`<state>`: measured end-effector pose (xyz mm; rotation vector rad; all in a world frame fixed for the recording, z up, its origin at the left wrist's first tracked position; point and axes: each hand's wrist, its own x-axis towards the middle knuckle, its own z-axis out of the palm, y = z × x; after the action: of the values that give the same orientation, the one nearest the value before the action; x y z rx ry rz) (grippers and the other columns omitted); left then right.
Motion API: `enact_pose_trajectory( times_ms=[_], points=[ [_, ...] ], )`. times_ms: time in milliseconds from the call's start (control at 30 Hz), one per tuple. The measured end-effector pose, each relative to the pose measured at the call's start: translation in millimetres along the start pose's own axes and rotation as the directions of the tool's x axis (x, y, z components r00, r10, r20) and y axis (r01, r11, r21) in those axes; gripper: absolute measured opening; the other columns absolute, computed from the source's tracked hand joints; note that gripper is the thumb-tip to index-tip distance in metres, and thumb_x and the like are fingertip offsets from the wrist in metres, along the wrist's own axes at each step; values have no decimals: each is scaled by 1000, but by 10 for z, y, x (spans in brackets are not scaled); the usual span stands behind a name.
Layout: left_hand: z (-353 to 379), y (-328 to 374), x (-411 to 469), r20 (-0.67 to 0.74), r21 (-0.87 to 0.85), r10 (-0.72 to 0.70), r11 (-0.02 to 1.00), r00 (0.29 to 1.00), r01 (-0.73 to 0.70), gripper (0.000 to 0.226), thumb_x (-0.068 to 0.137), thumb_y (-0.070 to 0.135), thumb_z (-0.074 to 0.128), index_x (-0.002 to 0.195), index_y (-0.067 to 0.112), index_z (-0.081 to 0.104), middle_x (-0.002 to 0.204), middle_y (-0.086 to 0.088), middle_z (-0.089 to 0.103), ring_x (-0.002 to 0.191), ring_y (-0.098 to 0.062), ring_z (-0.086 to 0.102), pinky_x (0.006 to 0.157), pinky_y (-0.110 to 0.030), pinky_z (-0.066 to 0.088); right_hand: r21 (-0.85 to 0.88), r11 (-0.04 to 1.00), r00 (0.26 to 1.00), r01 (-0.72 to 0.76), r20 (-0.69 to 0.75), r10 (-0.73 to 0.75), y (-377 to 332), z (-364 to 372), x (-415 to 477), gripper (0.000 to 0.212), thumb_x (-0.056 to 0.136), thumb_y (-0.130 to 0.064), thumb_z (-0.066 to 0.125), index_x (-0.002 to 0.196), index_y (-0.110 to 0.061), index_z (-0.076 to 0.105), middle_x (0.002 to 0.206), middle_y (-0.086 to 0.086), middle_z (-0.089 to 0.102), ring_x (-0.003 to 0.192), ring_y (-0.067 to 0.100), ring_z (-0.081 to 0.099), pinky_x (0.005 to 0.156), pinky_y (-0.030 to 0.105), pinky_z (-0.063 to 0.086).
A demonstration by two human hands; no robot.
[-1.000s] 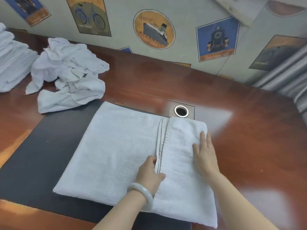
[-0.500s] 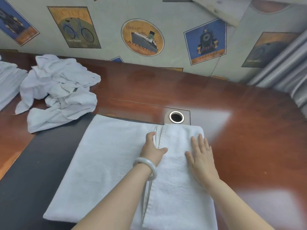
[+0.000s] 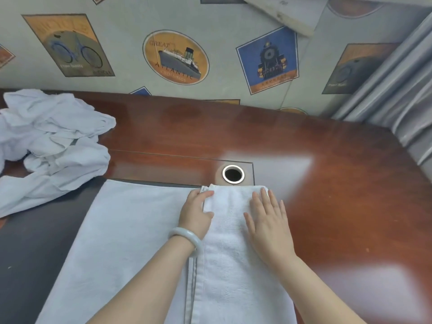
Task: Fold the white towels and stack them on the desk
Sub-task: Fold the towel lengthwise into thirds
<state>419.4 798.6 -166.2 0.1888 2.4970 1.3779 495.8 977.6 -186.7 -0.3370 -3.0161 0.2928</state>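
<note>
Towel [image 3: 131, 230] lies on the desk mat [image 3: 35, 242], first fold in hand — left hand [image 3: 196, 213] pinches the flap's hem, right hand [image 3: 268, 226] presses it flat-fingered — next move likely needs the opposite side folded over.

Towel [image 3: 140, 230] in front of me: white cotton terry, matt, fine looped nap, w/ a flat-woven hem strip along the folded edge. Crumpled pile [image 3: 51, 141] at left: same matt white cloth, soft creases. Desk [image 3: 339, 183]: reddish-brown wood or veneer, lacquered, v. glossy, pale glare across it. Desk mat [image 3: 35, 253]: dark grey, smooth, matt; material can't tell. Cable grommet [image 3: 233, 174]: shiny metal-look ring. Bangle [image 3: 187, 237] on my wrist: pale, polished, smooth, stone- or glass-like. Wallpaper [image 3: 131, 54]: printed paper, matt. Curtain [image 3: 397, 101] at right: grey cloth, slight sheen.
</note>
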Motion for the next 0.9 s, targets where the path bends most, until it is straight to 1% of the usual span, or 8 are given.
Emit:
enact_pose_trajectory(
  times_ms=[67, 167, 333, 467, 567, 633, 767, 900],
  points=[
    [-26, -72, 53, 20, 89, 63, 994, 998, -65, 54, 86, -11, 57, 134, 12, 57, 148, 3, 38, 138, -13, 36, 93, 3, 20, -11, 1000, 1000, 0, 9, 0, -2, 48, 108, 75, 95, -54, 9, 154, -13, 27, 163, 5, 20, 152, 19, 8, 121, 42, 2],
    [-23, -170, 71, 10, 195, 152, 969, 988, -151, 56, 86, -11, 58, 137, 11, 53, 151, 5, 37, 133, -17, 33, 96, 4, 9, -29, 998, 995, -52, 87, 54, -4, 163, 147, 78, 92, -57, 5, 157, -14, 17, 164, 2, 15, 152, 17, 3, 123, 47, 5],
    [143, -157, 79, -36, 264, 192, 948, 981, -176, 65, 81, -19, 47, 140, 8, 47, 155, 5, 31, 126, -19, 34, 95, 5, 9, -12, 994, 992, -106, 68, 107, -32, 207, 133, 78, 94, -55, 11, 155, -8, 23, 162, 10, 21, 151, 24, 11, 121, 51, 13],
    [172, -218, 42, -63, 588, 217, 797, 974, -140, 62, 89, 13, 45, 149, 23, 36, 157, 9, 30, 131, -18, 37, 102, -30, 32, -30, 992, 988, -119, 93, 121, -25, 214, 129, 80, 92, -58, 6, 157, -12, 13, 164, 8, 12, 152, 23, 3, 122, 50, 8],
    [169, -259, 39, -37, 682, 183, 723, 982, -108, 62, 86, 31, 31, 147, 24, 42, 151, 1, 43, 126, -16, 40, 95, -35, 33, -21, 990, 985, -138, 103, 139, -31, 199, 153, 80, 91, -59, 5, 157, -15, 10, 165, 8, 7, 152, 23, 0, 121, 51, 7],
    [150, -224, 13, -2, 704, 128, 705, 992, -90, 63, 90, 33, 27, 151, 25, 34, 157, -3, 34, 133, -18, 36, 99, -36, 28, -32, 988, 979, -152, 135, 155, -44, 167, 137, 80, 89, -59, 3, 158, -17, 6, 165, 7, 1, 152, 24, -2, 121, 52, 6],
    [12, -80, -176, -51, 713, 2, 700, 999, 35, 64, 102, 40, 34, 157, 24, 4, 164, -5, -2, 148, -27, 7, 117, -39, 14, -109, 978, 940, -179, 274, 202, -83, 76, 176, 73, 96, -61, 12, 157, -23, -5, 164, 1, -14, 150, 36, -3, 118, 60, 1],
    [-33, 7, -812, -105, 581, -48, 807, 993, 101, 50, 98, 38, 51, 139, 15, 36, 138, -5, 38, 126, -23, 35, 103, -29, 29, -1, 983, 955, -182, 236, 178, -157, -113, -22, 73, 95, -66, 17, 156, -32, -2, 164, 2, -14, 150, 31, -12, 116, 61, -7]
  ],
)
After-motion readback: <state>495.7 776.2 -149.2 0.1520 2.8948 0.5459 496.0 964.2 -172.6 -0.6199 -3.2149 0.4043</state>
